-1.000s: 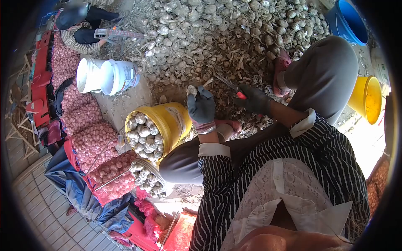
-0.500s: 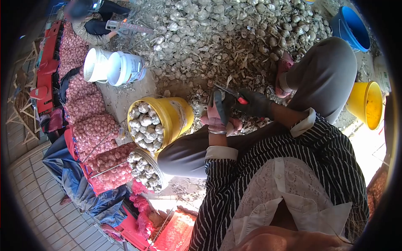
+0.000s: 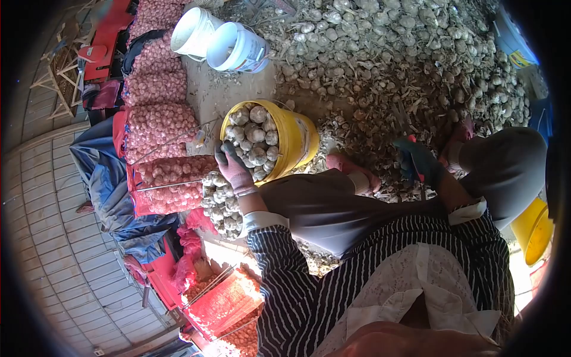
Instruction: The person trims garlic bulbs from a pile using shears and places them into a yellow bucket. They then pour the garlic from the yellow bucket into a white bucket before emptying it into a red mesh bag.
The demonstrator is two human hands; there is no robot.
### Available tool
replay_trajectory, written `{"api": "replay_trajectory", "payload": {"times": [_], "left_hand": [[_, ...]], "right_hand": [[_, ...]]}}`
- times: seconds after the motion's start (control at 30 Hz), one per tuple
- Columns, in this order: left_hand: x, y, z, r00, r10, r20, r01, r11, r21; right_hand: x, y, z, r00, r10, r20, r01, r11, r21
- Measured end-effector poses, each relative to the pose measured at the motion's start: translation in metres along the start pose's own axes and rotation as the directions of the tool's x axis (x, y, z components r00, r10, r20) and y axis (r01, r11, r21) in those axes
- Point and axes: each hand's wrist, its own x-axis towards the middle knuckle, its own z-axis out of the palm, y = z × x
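- left hand [image 3: 233, 169] leaves the centre, where it met the shears [image 3: 424, 174], and swings out left; it now sits at the near rim of the yellow bucket [image 3: 297, 134], fingers over the garlic [image 3: 256, 137] inside
- bulb it held up a second ago no longer shows; can't tell if the glove holds anything
- right hand [image 3: 419, 159] shifts right, next to the right knee [image 3: 505, 160]; only the red handle shows in its grip
- hands go from touching to well apart
- view swings left: white buckets [image 3: 238, 47] move from the left edge to the top; co-worker drops out of frame; second yellow bucket [image 3: 532, 229] slides to the lower right edge
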Motion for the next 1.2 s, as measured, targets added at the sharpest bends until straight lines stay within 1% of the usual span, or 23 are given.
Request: {"api": "replay_trajectory", "payload": {"times": [0.07, 0.1, 0.13, 0.17, 0.23, 0.27, 0.3, 0.33, 0.37, 0.43, 0.5, 0.53, 0.57, 0.6, 0.67, 0.7, 0.77, 0.8, 0.9, 0.97, 1.0, 1.1, 1.2], "left_hand": [[0.032, -0.038, -0.028, 0.996, -0.089, 0.016, 0.087, 0.991, 0.102], [0.05, -0.084, -0.044, 0.988, -0.152, 0.034, 0.146, 0.98, 0.137], [0.079, -0.161, -0.077, 0.929, -0.266, 0.258, 0.295, 0.952, -0.081], [0.076, -0.152, -0.071, 0.949, -0.23, 0.213, 0.181, 0.957, 0.227], [0.071, -0.121, -0.06, 0.962, -0.239, 0.129, 0.169, 0.9, 0.402], [0.064, -0.107, -0.05, 0.997, -0.07, -0.034, 0.072, 0.67, 0.739], [0.052, -0.07, -0.026, 0.99, -0.026, -0.139, 0.14, 0.327, 0.935], [0.044, -0.046, -0.012, 0.992, 0.097, -0.085, 0.058, 0.254, 0.966], [0.04, -0.023, -0.001, 0.958, 0.275, 0.085, -0.174, 0.318, 0.932], [0.034, 0.011, 0.031, 0.835, 0.451, 0.316, -0.519, 0.455, 0.724], [0.015, 0.046, 0.083, 0.817, 0.28, 0.504, -0.534, 0.697, 0.478], [0.017, 0.027, 0.098, 0.731, 0.282, 0.622, -0.586, 0.726, 0.36], [0.011, 0.02, 0.121, 0.702, 0.151, 0.696, -0.482, 0.821, 0.307], [-0.002, 0.016, 0.149, 0.641, 0.03, 0.767, -0.362, 0.893, 0.268], [-0.031, 0.006, 0.21, 0.486, -0.089, 0.87, -0.444, 0.832, 0.333], [-0.045, -0.012, 0.24, 0.395, -0.073, 0.916, -0.553, 0.777, 0.3], [-0.071, -0.044, 0.301, 0.245, -0.094, 0.965, -0.695, 0.677, 0.242], [-0.084, -0.054, 0.332, 0.194, -0.127, 0.973, -0.733, 0.641, 0.23], [-0.12, -0.074, 0.403, 0.184, -0.251, 0.95, -0.623, 0.718, 0.31], [-0.139, -0.099, 0.428, 0.218, -0.166, 0.962, -0.827, 0.491, 0.273], [-0.144, -0.107, 0.43, 0.123, -0.301, 0.946, -0.863, 0.438, 0.252], [-0.139, -0.143, 0.389, 0.065, -0.411, 0.91, -0.95, 0.253, 0.182], [-0.128, -0.159, 0.365, 0.252, -0.466, 0.848, -0.904, 0.2, 0.378]], "right_hand": [[0.001, -0.001, 0.001, 0.979, -0.206, 0.01, 0.195, 0.94, 0.279], [-0.007, -0.007, 0.006, 0.98, -0.198, -0.013, 0.194, 0.94, 0.282], [-0.019, -0.021, 0.014, 0.95, -0.308, 0.055, 0.247, 0.845, 0.474], [-0.028, -0.031, 0.016, 0.896, -0.435, 0.089, 0.281, 0.71, 0.645], [-0.031, -0.034, 0.007, 0.918, -0.392, 0.055, 0.268, 0.718, 0.642], [-0.029, -0.03, 0.0, 0.935, -0.347, 0.068, 0.225, 0.731, 0.644], [-0.017, -0.019, -0.009, 0.936, -0.349, 0.036, 0.244, 0.722, 0.648], [0.002, -0.003, -0.02, 0.956, -0.27, 0.114, 0.129, 0.737, 0.664], [0.012, 0.006, -0.029, 0.962, -0.187, 0.199, 0.005, 0.741, 0.672], [0.016, 0.003, -0.03, 0.962, -0.228, 0.152, 0.056, 0.705, 0.707], [0.014, -0.013, -0.019, 0.96, -0.261, 0.106, 0.101, 0.67, 0.735], [-0.002, -0.034, -0.007, 0.941, -0.335, -0.05, 0.279, 0.682, 0.676], [-0.009, -0.046, -0.001, 0.89, -0.413, -0.194, 0.443, 0.678, 0.587], [-0.004, -0.044, -0.002, 0.89, -0.408, -0.204, 0.444, 0.672, 0.593], [0.017, -0.032, -0.01, 0.841, -0.387, -0.377, 0.483, 0.851, 0.204], [0.022, -0.026, -0.014, 0.836, -0.385, -0.39, 0.488, 0.847, 0.21], [0.029, -0.009, -0.02, 0.911, -0.167, -0.376, 0.274, 0.928, 0.251], [0.035, -0.005, -0.021, 0.893, -0.2, -0.403, 0.338, 0.889, 0.307], [0.018, -0.031, -0.017, 0.814, -0.309, -0.493, 0.468, 0.851, 0.24], [0.022, -0.034, -0.022, 0.78, -0.338, -0.526, 0.503, 0.839, 0.208], [0.02, -0.033, -0.024, 0.752, -0.365, -0.549, 0.528, 0.833, 0.169], [0.021, -0.028, -0.032, 0.779, -0.263, -0.57, 0.48, 0.834, 0.271], [0.021, -0.023, -0.037, 0.817, -0.235, -0.527, 0.465, 0.809, 0.359]]}}
